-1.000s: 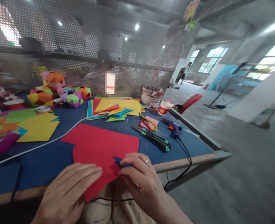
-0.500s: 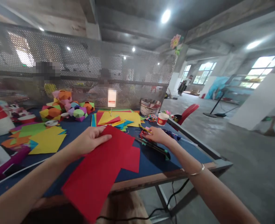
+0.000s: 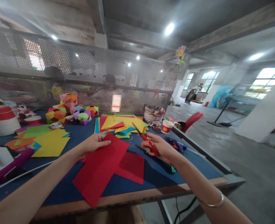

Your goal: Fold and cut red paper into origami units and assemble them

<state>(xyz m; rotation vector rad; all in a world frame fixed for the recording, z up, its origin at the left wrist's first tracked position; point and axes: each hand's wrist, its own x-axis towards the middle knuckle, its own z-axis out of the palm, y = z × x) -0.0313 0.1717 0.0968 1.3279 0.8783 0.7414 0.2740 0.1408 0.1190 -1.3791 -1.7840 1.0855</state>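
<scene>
My left hand (image 3: 94,144) grips the far edge of a large folded red paper sheet (image 3: 100,169) and holds it tilted over the blue table top (image 3: 58,168). My right hand (image 3: 159,146) is closed on red-handled scissors (image 3: 145,139), raised just right of the sheet with the blades pointing up and left. A second red flap (image 3: 131,166) of the paper lies flat on the table under the sheet.
Yellow, green and orange sheets (image 3: 47,141) lie at the left, a coloured stack (image 3: 120,124) at the back, paper polyhedra (image 3: 69,110) by the mesh screen. A utility knife (image 3: 167,166), blue glue gun (image 3: 174,144), paper cup (image 3: 167,126) and basket (image 3: 152,113) sit right. A white basket (image 3: 2,123) stands far left.
My right hand reached to the table's right side, took up the scissors and lifted them. My left hand raised the red sheet off the table and keeps holding it.
</scene>
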